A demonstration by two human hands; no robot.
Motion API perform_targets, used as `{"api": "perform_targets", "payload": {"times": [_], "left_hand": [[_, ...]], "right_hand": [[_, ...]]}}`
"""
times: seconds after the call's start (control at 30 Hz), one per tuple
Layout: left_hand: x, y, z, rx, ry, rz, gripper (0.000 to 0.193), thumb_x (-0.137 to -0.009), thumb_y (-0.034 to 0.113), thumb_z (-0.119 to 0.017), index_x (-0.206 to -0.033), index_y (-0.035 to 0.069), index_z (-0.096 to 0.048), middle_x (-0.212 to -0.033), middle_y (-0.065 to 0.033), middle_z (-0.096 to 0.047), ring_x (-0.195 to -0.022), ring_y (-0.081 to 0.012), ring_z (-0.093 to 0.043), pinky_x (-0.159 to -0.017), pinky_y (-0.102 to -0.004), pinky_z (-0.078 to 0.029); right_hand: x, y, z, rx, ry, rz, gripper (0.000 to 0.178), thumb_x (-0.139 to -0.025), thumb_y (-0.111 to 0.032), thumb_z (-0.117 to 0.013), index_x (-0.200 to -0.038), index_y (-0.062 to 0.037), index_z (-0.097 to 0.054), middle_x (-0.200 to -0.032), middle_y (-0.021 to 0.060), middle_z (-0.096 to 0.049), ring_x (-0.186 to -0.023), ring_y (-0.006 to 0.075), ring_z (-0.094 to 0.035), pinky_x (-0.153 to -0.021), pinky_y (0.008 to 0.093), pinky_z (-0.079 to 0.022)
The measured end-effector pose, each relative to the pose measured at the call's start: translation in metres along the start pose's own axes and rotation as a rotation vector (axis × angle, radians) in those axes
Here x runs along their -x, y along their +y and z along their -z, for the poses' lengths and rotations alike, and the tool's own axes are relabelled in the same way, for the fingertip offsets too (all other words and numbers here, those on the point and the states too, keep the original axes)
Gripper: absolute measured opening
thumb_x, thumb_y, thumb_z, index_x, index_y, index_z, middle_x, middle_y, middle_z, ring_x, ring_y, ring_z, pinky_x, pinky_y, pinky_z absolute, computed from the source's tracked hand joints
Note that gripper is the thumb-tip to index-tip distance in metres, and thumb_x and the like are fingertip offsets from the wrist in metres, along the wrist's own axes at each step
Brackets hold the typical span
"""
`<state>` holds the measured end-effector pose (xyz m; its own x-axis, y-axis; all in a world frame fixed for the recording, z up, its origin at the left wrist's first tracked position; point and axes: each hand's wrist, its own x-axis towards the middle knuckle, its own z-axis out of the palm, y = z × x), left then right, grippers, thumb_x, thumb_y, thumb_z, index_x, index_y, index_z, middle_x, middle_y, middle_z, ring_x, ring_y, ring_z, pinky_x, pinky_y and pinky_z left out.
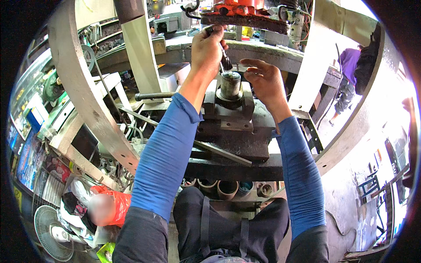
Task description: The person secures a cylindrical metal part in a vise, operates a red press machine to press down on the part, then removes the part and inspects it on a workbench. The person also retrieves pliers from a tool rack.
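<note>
My left hand [207, 51] is closed round a slim dark tool [226, 61], whose exact kind I cannot make out. The tool slants down toward the top of a metal cylinder [230, 87]. That cylinder stands upright in a round collar on dark steel blocks [237, 126]. On the cylinder's other side, my right hand [266, 83] hovers with its fingers bent and apart, and I see nothing in it. Above both hands hangs an orange-red machine part [239, 9] with a dark, greasy bar under it.
Pale steel frame posts [139, 48] rise on both sides. A flat metal bar [223, 153] lies across the dark bed, and a rod [155, 95] juts out at left. Metal rings [228, 189] sit below. A fan [53, 232] stands lower left; another person [348, 70] is at right.
</note>
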<state>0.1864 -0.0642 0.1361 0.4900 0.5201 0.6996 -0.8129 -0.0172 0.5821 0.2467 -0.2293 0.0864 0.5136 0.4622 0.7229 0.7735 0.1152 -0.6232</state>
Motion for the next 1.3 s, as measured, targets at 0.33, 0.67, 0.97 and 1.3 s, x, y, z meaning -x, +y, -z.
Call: {"api": "perform_targets", "payload": {"times": [0.33, 0.67, 0.97, 1.3], "left_hand": [[0.008, 0.000, -0.014, -0.268, -0.205, 0.057, 0.027, -0.105, 0.026, -0.062, -0.117, 0.005, -0.075, -0.083, 0.0028, -0.062, -0.074, -0.0078, -0.055, -0.072, -0.0250, -0.047], [0.012, 0.002, -0.016, -0.470, -0.339, 0.049, 0.029, -0.105, 0.026, -0.062, -0.116, 0.001, -0.070, -0.087, -0.0021, -0.067, -0.078, -0.0116, -0.063, -0.074, -0.0285, -0.052], [0.013, -0.002, -0.012, -0.443, -0.298, 0.065, 0.023, -0.106, 0.023, -0.060, -0.104, 0.000, -0.066, -0.082, -0.0052, -0.068, -0.072, -0.0140, -0.067, -0.069, -0.0293, -0.056], [0.015, -0.004, 0.017, -0.696, -0.204, -0.067, 0.026, -0.106, 0.025, -0.058, -0.094, 0.002, -0.061, -0.074, -0.0023, -0.061, -0.062, -0.0117, -0.058, -0.061, -0.0299, -0.051]], "right_hand": [[0.002, 0.007, -0.009, -0.171, -0.030, -0.003, 0.031, -0.087, -0.002, -0.060, -0.112, -0.0001, -0.077, -0.091, 0.0102, -0.077, -0.079, 0.0103, -0.066, -0.073, 0.0285, -0.054], [0.016, 0.001, 0.011, -0.109, 0.031, -0.023, 0.029, -0.090, 0.003, -0.064, -0.117, 0.0000, -0.075, -0.104, 0.0116, -0.078, -0.093, 0.0145, -0.073, -0.082, 0.0295, -0.057], [-0.019, -0.092, 0.104, 0.874, 0.443, 0.723, 0.025, -0.097, -0.013, -0.062, -0.118, -0.0090, -0.076, -0.108, 0.0117, -0.077, -0.093, 0.0236, -0.075, -0.083, 0.0346, -0.059], [-0.058, -0.190, 0.040, 1.121, -0.044, 0.541, 0.022, -0.091, -0.023, -0.078, -0.094, -0.0007, -0.078, -0.086, 0.0153, -0.076, -0.078, 0.0218, -0.072, -0.075, 0.0368, -0.056]]}}
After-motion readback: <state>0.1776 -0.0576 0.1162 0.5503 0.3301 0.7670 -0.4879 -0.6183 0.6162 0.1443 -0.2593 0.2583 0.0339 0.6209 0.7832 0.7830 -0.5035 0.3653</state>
